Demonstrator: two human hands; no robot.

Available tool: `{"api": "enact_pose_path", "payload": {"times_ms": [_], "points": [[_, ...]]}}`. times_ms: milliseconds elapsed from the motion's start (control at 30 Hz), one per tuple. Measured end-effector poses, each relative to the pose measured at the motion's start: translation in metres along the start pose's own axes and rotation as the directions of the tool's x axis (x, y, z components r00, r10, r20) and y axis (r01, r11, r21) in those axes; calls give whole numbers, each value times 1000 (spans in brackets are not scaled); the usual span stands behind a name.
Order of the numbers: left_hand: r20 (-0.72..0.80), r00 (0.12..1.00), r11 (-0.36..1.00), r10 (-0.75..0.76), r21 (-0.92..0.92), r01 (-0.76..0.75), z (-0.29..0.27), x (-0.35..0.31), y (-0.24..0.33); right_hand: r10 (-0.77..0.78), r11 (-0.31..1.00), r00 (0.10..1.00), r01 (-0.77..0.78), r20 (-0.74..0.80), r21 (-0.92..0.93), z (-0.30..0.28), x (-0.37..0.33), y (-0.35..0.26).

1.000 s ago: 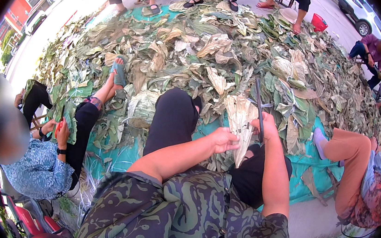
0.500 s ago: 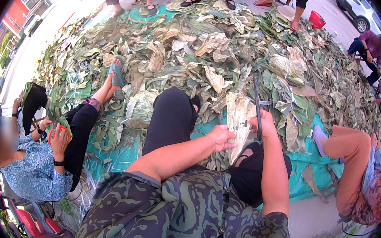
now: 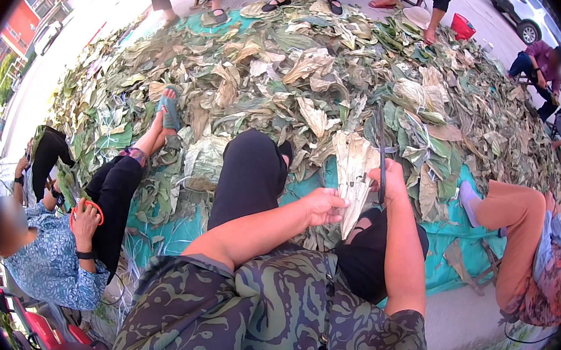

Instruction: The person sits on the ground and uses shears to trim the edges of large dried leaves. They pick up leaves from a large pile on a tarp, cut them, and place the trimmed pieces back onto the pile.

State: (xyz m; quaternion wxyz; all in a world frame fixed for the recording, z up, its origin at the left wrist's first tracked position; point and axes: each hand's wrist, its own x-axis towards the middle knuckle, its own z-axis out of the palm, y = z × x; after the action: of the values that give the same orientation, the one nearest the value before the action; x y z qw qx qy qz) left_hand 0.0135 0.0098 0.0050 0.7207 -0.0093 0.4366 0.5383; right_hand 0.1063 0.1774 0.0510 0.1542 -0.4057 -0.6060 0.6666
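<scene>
Your left hand [image 3: 325,206] pinches a pale dried leaf [image 3: 352,177] near the teal tarp's [image 3: 451,239] near edge; your right hand [image 3: 390,178] is closed around dark scissors [image 3: 381,147] beside it.

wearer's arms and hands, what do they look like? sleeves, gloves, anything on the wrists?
Both forearms are bare. Short sleeves in a dark green camouflage pattern with paler swirls end near the elbows. The left hand and the right hand are bare: no gloves. No watch, band or ring shows on either wrist or on the fingers, as far as this view resolves.
</scene>
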Motion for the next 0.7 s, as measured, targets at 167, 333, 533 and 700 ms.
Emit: {"api": "enact_pose_path", "payload": {"times_ms": [167,333,533,700], "points": [[44,999,998,6,-58,-3,11,-6,1,3,999,1000,-3,1,54,-1,1,1],[24,998,999,50,-18,-49,15,-9,4,21,999,1000,-20,-4,31,0,0,-1],[-35,995,990,96,109,-92,18,-12,7,27,999,1000,-27,-2,28,1,0,-1],[-15,998,997,60,43,-59,8,-4,2,15,1000,1000,-15,-20,26,2,-1,-3]]}}
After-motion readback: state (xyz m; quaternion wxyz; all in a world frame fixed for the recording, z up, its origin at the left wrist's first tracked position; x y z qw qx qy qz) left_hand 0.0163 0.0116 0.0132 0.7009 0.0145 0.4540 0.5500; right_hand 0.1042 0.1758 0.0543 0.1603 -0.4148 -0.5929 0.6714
